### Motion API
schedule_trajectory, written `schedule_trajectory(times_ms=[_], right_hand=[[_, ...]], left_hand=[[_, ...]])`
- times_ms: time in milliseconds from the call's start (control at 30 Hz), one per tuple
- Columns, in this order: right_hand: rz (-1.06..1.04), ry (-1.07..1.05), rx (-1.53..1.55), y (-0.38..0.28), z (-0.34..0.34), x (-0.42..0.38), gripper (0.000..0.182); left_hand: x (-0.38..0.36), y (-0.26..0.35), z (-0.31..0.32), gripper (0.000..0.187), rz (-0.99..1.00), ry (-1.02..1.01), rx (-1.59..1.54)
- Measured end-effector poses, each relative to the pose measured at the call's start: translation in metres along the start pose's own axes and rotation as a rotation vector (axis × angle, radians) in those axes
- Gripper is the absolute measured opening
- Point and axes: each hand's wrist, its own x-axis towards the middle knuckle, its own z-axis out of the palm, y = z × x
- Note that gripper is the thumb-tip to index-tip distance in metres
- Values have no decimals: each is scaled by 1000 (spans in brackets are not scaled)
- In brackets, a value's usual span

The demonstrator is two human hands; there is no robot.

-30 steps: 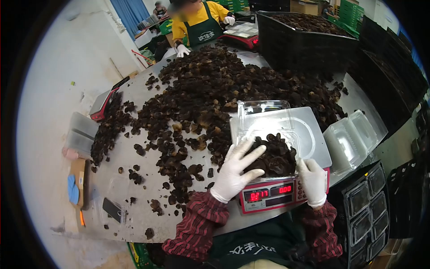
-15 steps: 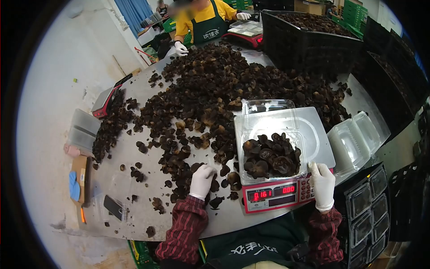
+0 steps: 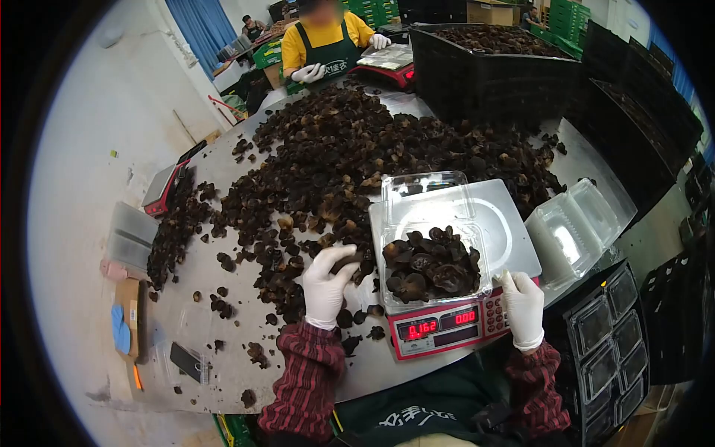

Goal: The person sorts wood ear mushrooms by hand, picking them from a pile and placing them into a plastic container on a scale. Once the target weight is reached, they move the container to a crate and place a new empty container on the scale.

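A clear plastic clamshell box (image 3: 480, 279) with its lid folded back sits on a red and silver digital scale (image 3: 514, 223). Inside is a heap of dark wood ear mushrooms (image 3: 432, 264), and the display reads 0.162. My left hand (image 3: 324, 289), in a white glove, is at the near edge of the mushroom pile (image 3: 350, 141); thumb and fingers are apart, with dark pieces showing between them. At the scale's right front corner rests my gloved right hand (image 3: 525, 309), fingers loosely bent beside the box. I see nothing in it.
Empty clear boxes (image 3: 570, 231) lie right of the scale, above a black crate of packed boxes (image 3: 611, 335). A large black crate (image 3: 484, 82) stands behind. Across the table, a co-worker (image 3: 324, 48) is beside another scale (image 3: 387, 63). A phone (image 3: 186, 361) lies at left.
My left hand has shifted slightly up and left, and its fingers have spread apart. The scale reading went from 0.161 to 0.162. The co-worker's hand has lifted off the pile.
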Motion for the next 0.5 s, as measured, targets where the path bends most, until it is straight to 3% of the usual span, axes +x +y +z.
schedule_trajectory(times_ms=[67,167,233,367,433,500], right_hand=[[-72,-18,-69,6,3,1,21],[-196,-50,-81,5,6,0,19],[-179,-41,-84,6,3,-2,17],[-236,-3,-180,1,-12,-4,18],[-56,-8,-60,2,-13,-3,20],[-38,-16,-46,3,-12,-1,21]], left_hand=[[12,32,20,31,99,-48,-104],[29,51,42,37,432,-404,224],[35,49,49,35,534,-475,255],[47,47,35,23,200,-236,43],[59,29,28,22,170,-135,122],[69,9,27,22,12,-118,219]])
